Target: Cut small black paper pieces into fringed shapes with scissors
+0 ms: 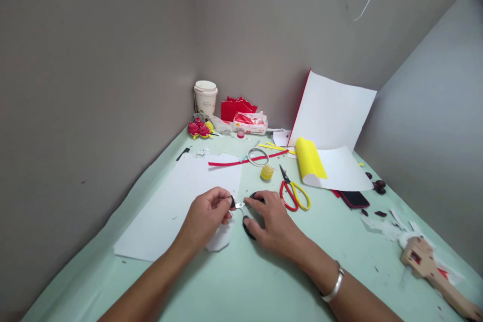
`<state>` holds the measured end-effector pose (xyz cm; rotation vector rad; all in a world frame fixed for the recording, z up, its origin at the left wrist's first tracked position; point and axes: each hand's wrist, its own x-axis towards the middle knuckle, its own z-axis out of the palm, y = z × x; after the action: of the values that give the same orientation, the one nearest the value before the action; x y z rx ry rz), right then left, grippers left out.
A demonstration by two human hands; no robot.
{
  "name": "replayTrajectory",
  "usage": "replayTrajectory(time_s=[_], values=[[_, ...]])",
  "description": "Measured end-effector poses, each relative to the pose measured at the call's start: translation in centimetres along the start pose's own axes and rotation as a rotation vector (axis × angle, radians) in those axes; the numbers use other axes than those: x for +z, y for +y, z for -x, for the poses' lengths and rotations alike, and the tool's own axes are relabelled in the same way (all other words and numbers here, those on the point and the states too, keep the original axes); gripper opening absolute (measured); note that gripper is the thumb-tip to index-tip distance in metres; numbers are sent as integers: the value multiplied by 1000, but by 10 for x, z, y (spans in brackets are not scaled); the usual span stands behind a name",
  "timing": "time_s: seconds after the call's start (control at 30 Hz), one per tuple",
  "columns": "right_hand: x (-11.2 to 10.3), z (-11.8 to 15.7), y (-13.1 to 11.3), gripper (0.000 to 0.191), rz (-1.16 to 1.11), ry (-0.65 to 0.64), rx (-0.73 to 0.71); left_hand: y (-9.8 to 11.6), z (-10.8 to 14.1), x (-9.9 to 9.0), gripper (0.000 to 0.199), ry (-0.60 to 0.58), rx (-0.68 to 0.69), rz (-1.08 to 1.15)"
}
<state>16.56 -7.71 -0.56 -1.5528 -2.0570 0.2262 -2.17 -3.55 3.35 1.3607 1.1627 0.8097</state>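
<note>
Near the middle of the green table, my left hand [210, 210] pinches a small black piece [232, 202] between thumb and fingertips. The metal part of a small pair of black-handled scissors [248, 227] reaches toward that piece. My right hand [272, 219] lies over these scissors, its thumb on the lower handle loop and its fingers at the upper one. A large white sheet [169, 206] lies flat to the left, and a smaller white paper piece [220, 239] is under my left hand.
Red-and-yellow scissors [294, 192], a yellow roll [267, 172] and a tape ring [258, 157] lie beyond my hands. Yellow corrugated paper [310, 160] and a phone [353, 199] are to the right, with a glue gun [424, 261] nearer. A cup [206, 97] stands at the back.
</note>
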Motion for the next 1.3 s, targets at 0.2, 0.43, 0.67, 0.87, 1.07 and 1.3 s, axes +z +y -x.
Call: replayTrajectory(time_s=[0.2,0.43,0.67,0.87,1.07,1.3], values=[[-2,-6,-6,18,-151,162,-25,-6,1,3,18,-51,30,-60],[-1,-6,-12,14,-323,137,-60,-12,2,12,16,-79,93,-213],[0,-7,-10,11,-320,169,-66,-11,5,16,15,-77,103,-301],[2,-7,-9,8,-251,184,-104,-9,7,16,15,-73,105,-326],[5,-5,-7,6,-180,187,-151,-13,5,16,15,-99,70,-271],[0,-6,-10,9,-271,129,-113,-21,1,17,11,-126,19,-121]])
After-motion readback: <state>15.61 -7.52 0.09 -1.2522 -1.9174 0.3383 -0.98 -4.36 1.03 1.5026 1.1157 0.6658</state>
